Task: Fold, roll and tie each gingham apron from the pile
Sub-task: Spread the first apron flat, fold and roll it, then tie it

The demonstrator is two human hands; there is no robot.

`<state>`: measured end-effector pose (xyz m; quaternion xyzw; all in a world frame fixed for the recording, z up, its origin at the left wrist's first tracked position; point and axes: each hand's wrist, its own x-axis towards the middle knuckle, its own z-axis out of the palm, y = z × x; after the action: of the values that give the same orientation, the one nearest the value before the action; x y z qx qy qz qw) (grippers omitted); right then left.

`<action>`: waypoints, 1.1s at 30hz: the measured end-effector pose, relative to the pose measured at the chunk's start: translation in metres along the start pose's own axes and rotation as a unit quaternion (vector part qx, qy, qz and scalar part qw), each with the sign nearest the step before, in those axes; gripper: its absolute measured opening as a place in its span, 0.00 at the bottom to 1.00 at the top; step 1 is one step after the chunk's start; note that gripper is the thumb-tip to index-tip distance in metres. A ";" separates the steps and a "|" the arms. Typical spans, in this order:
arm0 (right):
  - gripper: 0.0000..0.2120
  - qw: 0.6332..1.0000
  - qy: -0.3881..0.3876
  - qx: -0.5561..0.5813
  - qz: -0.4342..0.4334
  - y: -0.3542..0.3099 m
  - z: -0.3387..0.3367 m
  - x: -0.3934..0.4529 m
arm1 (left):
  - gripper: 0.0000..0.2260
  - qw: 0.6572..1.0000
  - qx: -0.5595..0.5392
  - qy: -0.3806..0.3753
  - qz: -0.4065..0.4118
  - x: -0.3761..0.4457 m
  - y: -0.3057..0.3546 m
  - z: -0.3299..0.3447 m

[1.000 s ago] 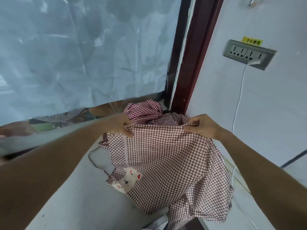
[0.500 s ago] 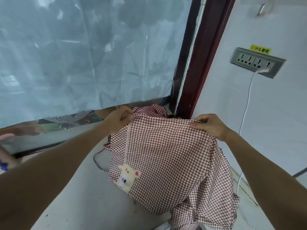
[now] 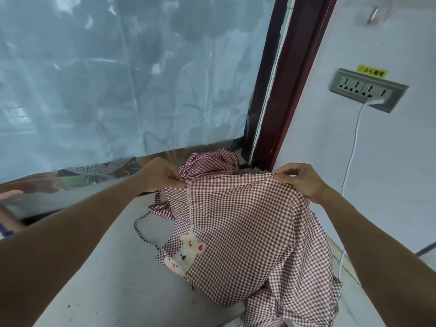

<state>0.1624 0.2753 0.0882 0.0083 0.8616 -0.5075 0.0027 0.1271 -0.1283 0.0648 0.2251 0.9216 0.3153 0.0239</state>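
Two bare hands hold one red-and-white gingham cotton apron (image 3: 240, 227) up by its top edge. We see the left hand (image 3: 162, 174) pinching the left corner of that edge between thumb and fingers, and the right hand (image 3: 302, 180) gripping the right corner with its fingers curled over the cloth. Between the two hands the edge runs taut and nearly level.

From there the apron hangs down and drapes onto a pale grey tabletop (image 3: 106, 279), its lower right part spilling past the table's near edge. One cream bear-shaped patch with red ears (image 3: 186, 253) sits low on the cloth's left side, below one white stitched seam (image 3: 190, 204) that runs down from the left hand. One thin checked tie string (image 3: 140, 230) loops loose on the table, just left of the apron.

Behind the held edge lies a bunched pile of the same gingham cloth (image 3: 210, 162), against the back corner of the table (we cannot count how many aprons are in it).

At the back hangs a translucent blue-grey plastic sheet (image 3: 118, 79), beside one dark red door frame (image 3: 287, 74). On the white wall (image 3: 377, 149) to the right is one grey metal outlet panel (image 3: 368, 89) with four sockets, one yellow warning label (image 3: 372, 72) above it, and one white cable (image 3: 351, 152) plugged in and trailing down.
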 end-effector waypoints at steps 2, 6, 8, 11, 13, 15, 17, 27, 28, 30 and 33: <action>0.04 1.000 -0.006 -0.007 -0.010 -0.002 0.001 0.001 | 0.09 0.999 0.026 0.013 0.016 0.001 -0.009 0.000; 0.05 1.000 -0.003 -0.016 -0.015 -0.002 0.000 0.002 | 0.04 0.996 0.000 0.094 -0.008 -0.002 -0.010 0.001; 0.05 1.000 0.013 -0.018 -0.020 -0.002 0.001 0.002 | 0.13 0.984 -0.076 0.155 -0.045 -0.005 -0.007 0.004; 0.04 0.999 0.031 -0.015 -0.021 -0.001 0.005 0.002 | 0.17 0.941 -0.228 0.227 -0.110 -0.008 -0.004 0.011; 0.02 0.999 0.031 -0.023 -0.018 -0.001 0.008 0.001 | 0.15 0.904 -0.314 0.260 -0.131 -0.009 -0.001 0.017; 0.01 0.999 0.030 -0.030 -0.014 -0.002 0.010 0.001 | 0.11 0.875 -0.364 0.283 -0.150 -0.011 0.000 0.022; 0.02 0.999 0.027 -0.035 -0.017 -0.004 0.011 -0.001 | 0.06 0.862 -0.369 0.300 -0.177 -0.012 -0.002 0.028; 0.27 0.967 -0.180 -0.174 0.048 0.009 0.008 -0.023 | 0.05 0.852 -0.240 0.425 -0.190 -0.004 0.015 -0.001; 0.29 0.959 -0.201 -0.194 0.051 0.013 0.007 -0.027 | 0.06 0.848 -0.224 0.438 -0.199 -0.003 0.014 -0.007; 0.25 0.940 -0.249 -0.225 0.067 0.018 0.006 -0.038 | 0.07 0.833 -0.210 0.465 -0.214 -0.001 0.006 -0.016; 0.10 0.922 -0.284 -0.242 0.102 0.027 0.005 -0.054 | 0.10 0.812 -0.204 0.493 -0.235 -0.002 0.000 -0.018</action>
<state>0.2170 0.2835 0.0626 -0.0492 0.9157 -0.2618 0.3008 0.1258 -0.1396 0.0786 -0.1939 0.7488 0.5499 -0.3151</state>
